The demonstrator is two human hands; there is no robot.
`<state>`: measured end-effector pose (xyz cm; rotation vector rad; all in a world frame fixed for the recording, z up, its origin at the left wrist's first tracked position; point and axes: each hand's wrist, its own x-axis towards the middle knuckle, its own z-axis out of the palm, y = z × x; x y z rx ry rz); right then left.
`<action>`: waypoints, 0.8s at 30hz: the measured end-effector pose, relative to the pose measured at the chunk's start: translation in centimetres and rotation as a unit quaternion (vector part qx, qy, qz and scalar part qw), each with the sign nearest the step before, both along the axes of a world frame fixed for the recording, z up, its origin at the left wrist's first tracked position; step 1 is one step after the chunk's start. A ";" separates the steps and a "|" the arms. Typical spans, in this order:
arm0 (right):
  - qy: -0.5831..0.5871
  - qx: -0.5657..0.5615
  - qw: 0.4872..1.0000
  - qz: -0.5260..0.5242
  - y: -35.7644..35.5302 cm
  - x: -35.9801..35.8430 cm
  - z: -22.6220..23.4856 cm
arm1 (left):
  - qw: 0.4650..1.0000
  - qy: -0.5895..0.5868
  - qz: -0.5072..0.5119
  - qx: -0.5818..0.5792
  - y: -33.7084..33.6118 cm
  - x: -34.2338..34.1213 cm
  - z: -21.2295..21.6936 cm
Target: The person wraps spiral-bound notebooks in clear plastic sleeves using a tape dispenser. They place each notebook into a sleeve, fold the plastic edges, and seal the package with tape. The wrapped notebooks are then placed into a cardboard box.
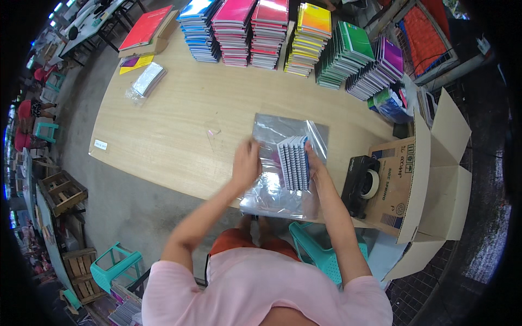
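My right hand point(316, 163) grips the right side of a bundle of spiral notebooks point(294, 165), held with the wire bindings facing up. Beneath them lies a stack of clear plastic bags or sheets point(266, 198) at the table's near edge, shiny and creased. At the left edge of this plastic is my left hand point(247, 162), its fingers curled closed and slightly blurred. Whether it pinches the plastic is hidden from me.
Tall notebook stacks in blue point(200, 32), yellow point(310, 38) and green point(345, 54) line the table's point(163, 119) far side, with pink and purple ones. A wrapped notebook pack point(148, 80) lies far left. On the right are a tape dispenser point(360, 185) and an opened carton point(399, 187).
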<state>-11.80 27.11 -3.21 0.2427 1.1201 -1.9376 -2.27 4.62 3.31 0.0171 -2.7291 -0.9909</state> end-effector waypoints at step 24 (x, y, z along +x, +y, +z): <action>0.463 0.374 0.672 0.442 -6.4 -2.9 8.2 | 0.974 -0.183 -0.060 -0.120 2.5 11.4 0.3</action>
